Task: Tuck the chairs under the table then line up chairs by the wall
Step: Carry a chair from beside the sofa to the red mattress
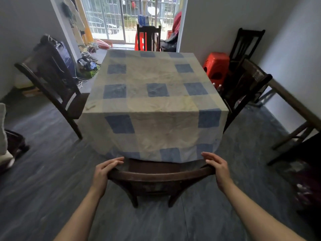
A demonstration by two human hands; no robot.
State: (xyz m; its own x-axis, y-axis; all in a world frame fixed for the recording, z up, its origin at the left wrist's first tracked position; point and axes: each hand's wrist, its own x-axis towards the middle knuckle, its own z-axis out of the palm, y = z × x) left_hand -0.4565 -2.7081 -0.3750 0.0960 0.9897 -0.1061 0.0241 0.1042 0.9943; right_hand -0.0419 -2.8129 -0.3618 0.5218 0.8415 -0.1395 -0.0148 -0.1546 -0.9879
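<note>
Chairs numbered five: four dark wooden ones ringed the checked-cloth table, the near chair tucked in under loosely open left hand and right hand, a fifth behind.

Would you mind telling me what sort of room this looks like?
Probably a dining area in a home: a table under a checked cloth with dark wooden chairs on each side, one held at its back rail by both hands, and a barred glass door beyond, with shoes and clothes lying near it.
</note>
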